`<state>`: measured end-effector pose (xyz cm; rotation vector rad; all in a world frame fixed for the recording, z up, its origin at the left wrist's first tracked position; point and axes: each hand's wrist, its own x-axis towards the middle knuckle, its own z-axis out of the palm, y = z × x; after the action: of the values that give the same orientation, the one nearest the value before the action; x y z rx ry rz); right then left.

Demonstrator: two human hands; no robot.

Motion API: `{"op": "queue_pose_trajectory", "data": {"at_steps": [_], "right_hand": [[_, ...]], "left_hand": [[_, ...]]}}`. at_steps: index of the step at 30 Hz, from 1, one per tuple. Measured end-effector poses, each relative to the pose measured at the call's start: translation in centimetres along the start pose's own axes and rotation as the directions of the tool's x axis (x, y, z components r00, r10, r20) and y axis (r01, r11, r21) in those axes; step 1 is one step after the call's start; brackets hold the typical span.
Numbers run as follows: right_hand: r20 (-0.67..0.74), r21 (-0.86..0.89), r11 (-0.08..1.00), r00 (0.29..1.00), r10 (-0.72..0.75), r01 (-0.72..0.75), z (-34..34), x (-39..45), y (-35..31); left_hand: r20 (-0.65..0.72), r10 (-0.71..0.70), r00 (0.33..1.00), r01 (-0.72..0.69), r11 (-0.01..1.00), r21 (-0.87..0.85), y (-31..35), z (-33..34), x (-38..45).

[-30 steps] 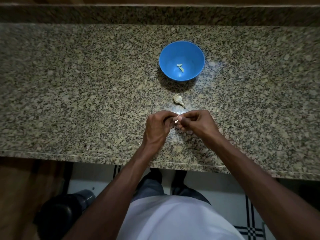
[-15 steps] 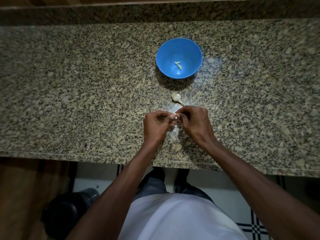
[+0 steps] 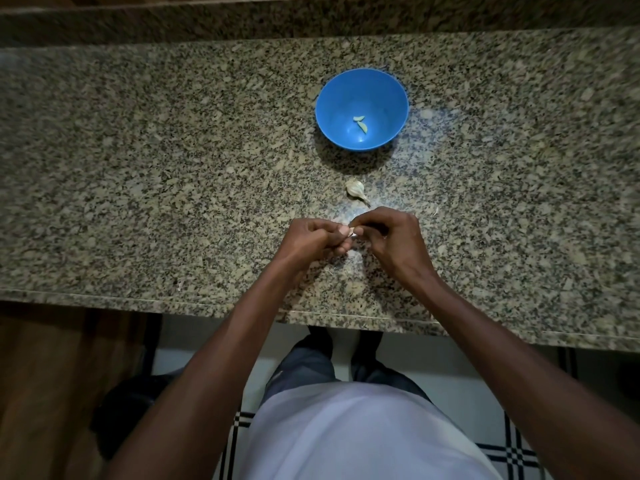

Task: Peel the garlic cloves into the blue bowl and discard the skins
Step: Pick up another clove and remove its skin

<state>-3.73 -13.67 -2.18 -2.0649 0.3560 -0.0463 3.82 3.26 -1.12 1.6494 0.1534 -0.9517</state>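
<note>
Head cam looks straight down at a speckled granite counter (image 3: 138,168) that runs the full width of the shot, with a raised back ledge of the same stone along the far edge. Person's standing right up against the near edge, white shirt (image 3: 363,434) at the bottom of the frame, and a dark round bin-like thing (image 3: 128,410) sits on the floor down left, too dim to make out properly.

Blue bowl (image 3: 362,109) is near the middle of the counter, well beyond the hands, with two peeled cloves (image 3: 361,123) lying touching at the bottom. Between the bowl and the hands there's a partial garlic bulb (image 3: 356,189), skin on, lying on its side just past the right hand's knuckles.

Left hand (image 3: 308,242) and right hand (image 3: 391,237) are brought together over the counter, fingers curled in, both pinching one small garlic clove (image 3: 350,233) right where the fingertips meet. Only a pale sliver of it shows. A couple of tiny skin scraps (image 3: 435,211) lie off to the right. No writing or labels I can read anywhere.
</note>
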Motion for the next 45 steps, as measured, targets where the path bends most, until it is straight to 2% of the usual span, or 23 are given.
{"op": "queue_pose_trajectory", "data": {"at_steps": [3, 6, 9, 11, 13, 17, 19, 21, 23, 26, 28, 33, 37, 40, 45], "right_hand": [[0.069, 0.036, 0.996, 0.995, 0.075, -0.077, -0.2, 0.1, 0.0], [0.127, 0.14, 0.963, 0.968, 0.214, -0.232, -0.5, 0.4, -0.2], [0.245, 0.413, 0.809, 0.907, 0.344, -0.418, -0.8, 0.7, -0.7], [0.288, 0.488, 0.727, 0.875, 0.389, -0.483, -0.9, 0.8, -0.8], [0.298, 0.514, 0.693, 0.863, 0.408, -0.505, -0.7, 0.8, -0.9], [0.288, 0.6, 0.614, 0.855, 0.432, -0.513, -0.1, 0.6, -1.0], [0.3, 0.651, 0.571, 0.861, 0.411, -0.5, 0.1, 0.4, -0.9], [0.308, 0.685, 0.55, 0.874, 0.377, -0.478, 0.3, 0.1, -0.8], [0.274, 0.69, 0.574, 0.893, 0.356, -0.441, 0.6, -0.1, -0.6], [0.193, 0.666, 0.639, 0.916, 0.352, -0.386, 0.9, -0.2, -0.4], [0.155, 0.633, 0.684, 0.925, 0.347, -0.363, 1.0, -0.3, -0.1], [0.114, 0.543, 0.769, 0.938, 0.329, -0.336, 1.1, -0.2, 0.6], [0.074, 0.5, 0.815, 0.952, 0.297, -0.293, 1.0, -0.1, 0.6], [0.085, 0.521, 0.801, 0.952, 0.293, -0.293, 1.1, -0.2, 0.7], [0.156, 0.609, 0.715, 0.936, 0.315, -0.342, 0.6, -0.5, 0.8]], "left_hand": [[-0.002, 0.172, 0.985, -0.164, 0.941, 0.298, 0.4, -0.3, 0.1], [-0.018, 0.416, 0.909, -0.31, 0.704, 0.639, 0.6, 0.3, 0.2], [0.016, 0.598, 0.801, -0.408, 0.527, 0.745, 0.2, 0.9, -0.1], [0.001, 0.653, 0.757, -0.422, 0.488, 0.764, -0.4, 1.2, 0.0], [-0.03, 0.677, 0.735, -0.413, 0.482, 0.773, -0.7, 1.5, 0.0], [-0.081, 0.691, 0.719, -0.396, 0.503, 0.768, -1.0, 2.2, 0.0], [-0.122, 0.677, 0.726, -0.389, 0.55, 0.739, -1.0, 2.4, 0.0], [-0.227, 0.61, 0.759, -0.346, 0.674, 0.653, -0.8, 2.6, 0.0], [-0.324, 0.493, 0.808, -0.29, 0.81, 0.509, -0.7, 2.8, 0.0], [-0.345, 0.315, 0.884, -0.214, 0.93, 0.3, -0.9, 3.2, 0.1], [-0.338, 0.272, 0.901, -0.19, 0.948, 0.255, -1.0, 3.3, 0.2], [-0.285, 0.372, 0.883, -0.201, 0.85, 0.486, -0.7, 3.7, 0.0], [-0.209, 0.364, 0.908, -0.206, 0.82, 0.534, -0.7, 4.0, 0.1], [-0.172, 0.284, 0.943, -0.179, 0.871, 0.457, -0.8, 3.9, 0.0], [-0.145, 0.101, 0.984, -0.082, 0.988, 0.134, -0.9, 3.6, -0.1]]}}
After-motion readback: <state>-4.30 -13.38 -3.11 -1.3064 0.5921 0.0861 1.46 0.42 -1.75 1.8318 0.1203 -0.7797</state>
